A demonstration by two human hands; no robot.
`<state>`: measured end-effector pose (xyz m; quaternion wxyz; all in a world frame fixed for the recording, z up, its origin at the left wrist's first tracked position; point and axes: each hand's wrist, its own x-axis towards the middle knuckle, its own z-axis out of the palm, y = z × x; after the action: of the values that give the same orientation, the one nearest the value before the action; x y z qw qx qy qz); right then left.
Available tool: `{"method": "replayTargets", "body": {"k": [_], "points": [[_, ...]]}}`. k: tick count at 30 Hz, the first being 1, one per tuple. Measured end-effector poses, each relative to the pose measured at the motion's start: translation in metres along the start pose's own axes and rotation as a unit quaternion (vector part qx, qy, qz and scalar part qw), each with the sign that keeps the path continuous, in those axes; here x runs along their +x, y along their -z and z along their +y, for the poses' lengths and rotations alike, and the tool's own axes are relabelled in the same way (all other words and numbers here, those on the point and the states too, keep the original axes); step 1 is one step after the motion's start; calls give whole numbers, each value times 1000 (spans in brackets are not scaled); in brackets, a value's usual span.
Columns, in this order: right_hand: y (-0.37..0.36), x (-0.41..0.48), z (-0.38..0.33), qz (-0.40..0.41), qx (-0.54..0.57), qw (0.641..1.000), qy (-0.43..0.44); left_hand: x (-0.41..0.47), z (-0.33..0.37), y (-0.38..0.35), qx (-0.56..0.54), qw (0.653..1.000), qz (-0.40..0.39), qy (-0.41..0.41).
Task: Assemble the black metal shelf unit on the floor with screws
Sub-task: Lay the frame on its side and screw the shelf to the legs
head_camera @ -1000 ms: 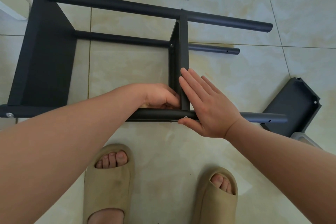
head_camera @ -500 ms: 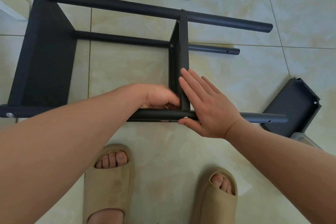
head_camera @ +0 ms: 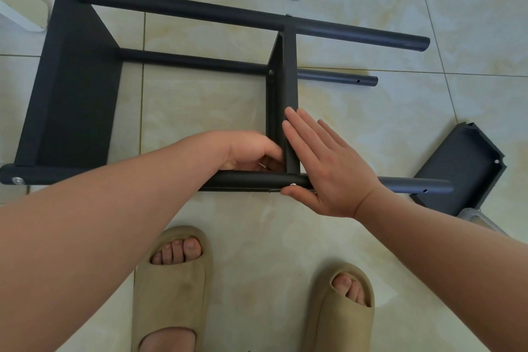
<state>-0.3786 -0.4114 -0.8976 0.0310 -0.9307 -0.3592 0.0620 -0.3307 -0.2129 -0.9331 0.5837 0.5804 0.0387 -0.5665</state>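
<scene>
**Two hands on one corner joint of a stiff steel frame**

Nearest, a pair of beige slippers (head_camera: 171,274) on the pale floor tiles (head_camera: 271,237). Just past the toes, lying on its side, the black metal shelf unit (head_camera: 74,80), with its near tube (head_camera: 251,180) closest.

At the joint of that tube and the middle shelf panel (head_camera: 291,94): the right hand (head_camera: 323,168), laid open and flat. Straight fingers pressed against the panel's edge, thumb under the tube just beside a silver screw head (head_camera: 292,184).

On the panel's other side, the left hand (head_camera: 248,151), fingers curled into the inner corner. Impossible to tell whether closed round anything, despite a small bright glint beneath the knuckles.

By the look of it:
- Rigid painted steel, awkward rather than heavy.
- Smooth and somewhat slippery on the round tubes.
- Likely to skate and scrape on tile.
- Best gripped on a tube close to a joint, or braced flat against a panel as here.
- Better to keep clear of thin panel edges and open tube ends.

To the right, near the tube's free end, a loose shelf panel (head_camera: 463,171), not yet fitted. Farther off, a second tube (head_camera: 200,61), then the far tube (head_camera: 200,13). At the left, joining them, the end panel (head_camera: 68,128).

No brand, label or writing legible anywhere.
</scene>
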Motion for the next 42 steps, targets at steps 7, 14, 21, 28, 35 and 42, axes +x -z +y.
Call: {"method": "replayTargets", "body": {"k": [7, 14, 21, 28, 35, 42], "points": [[0, 0, 0, -7, -2, 1000, -2, -4, 1, -2, 38, 999, 5, -18], [0, 0, 0, -5, -5, 1000, -2, -2, 1, 0, -6, 999, -28, -17], [0, 0, 0, -5, -4, 1000, -2, -4, 3, -2, 25, 999, -18, 15], [0, 0, 0, -2, -3, 1000, -1, -6, 3, -1, 46, 999, 9, -18], [0, 0, 0, -3, -4, 1000, -2, -6, 4, -1, -12, 1000, -17, -16], [0, 0, 0, -3, -4, 1000, -2, -5, 4, -4, 48, 999, 12, -8]]}}
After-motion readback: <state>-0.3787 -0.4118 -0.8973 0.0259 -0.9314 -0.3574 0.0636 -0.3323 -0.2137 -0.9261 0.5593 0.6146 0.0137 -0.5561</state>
